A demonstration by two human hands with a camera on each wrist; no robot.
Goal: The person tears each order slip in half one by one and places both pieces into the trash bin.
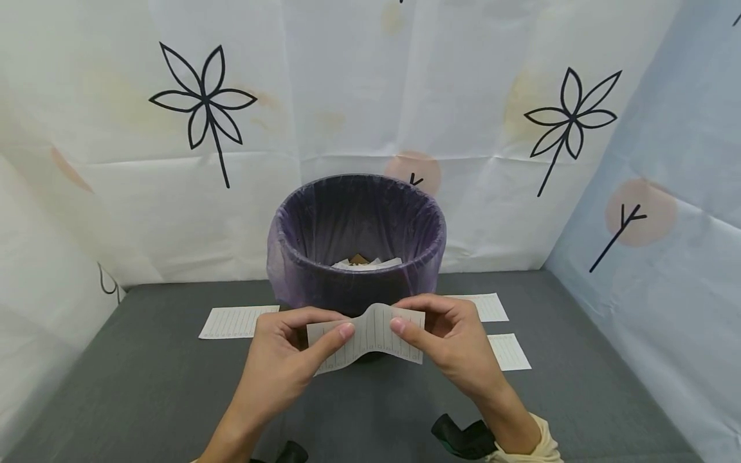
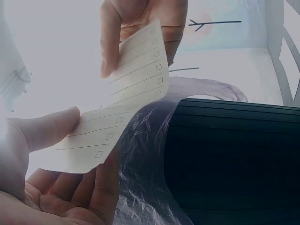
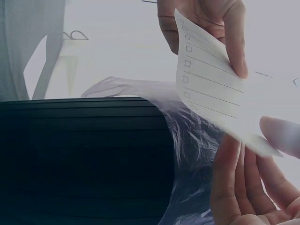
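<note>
A lined paper sheet [image 1: 373,334] with a row of small checkboxes is stretched between both hands, bowed upward in its middle. My left hand [image 1: 283,354] pinches its left end, thumb on the near face and fingers behind. At the other end my right hand [image 1: 457,341] pinches it the same way. In the left wrist view the paper [image 2: 136,75] bends in an S-curve between the two thumbs. The right wrist view shows its checkbox edge [image 3: 187,63] facing the bin. Just beyond the hands stands a dark bin [image 1: 353,289] lined with a purple bag [image 1: 283,276].
Scraps of paper [image 1: 370,264] and a brown piece lie in the bin. One lined sheet [image 1: 234,323] lies left of it on the grey table [image 1: 150,386]; two more, a rear sheet [image 1: 489,307] and a nearer sheet [image 1: 509,352], lie right. A printed cloth backdrop [image 1: 347,96] hangs behind.
</note>
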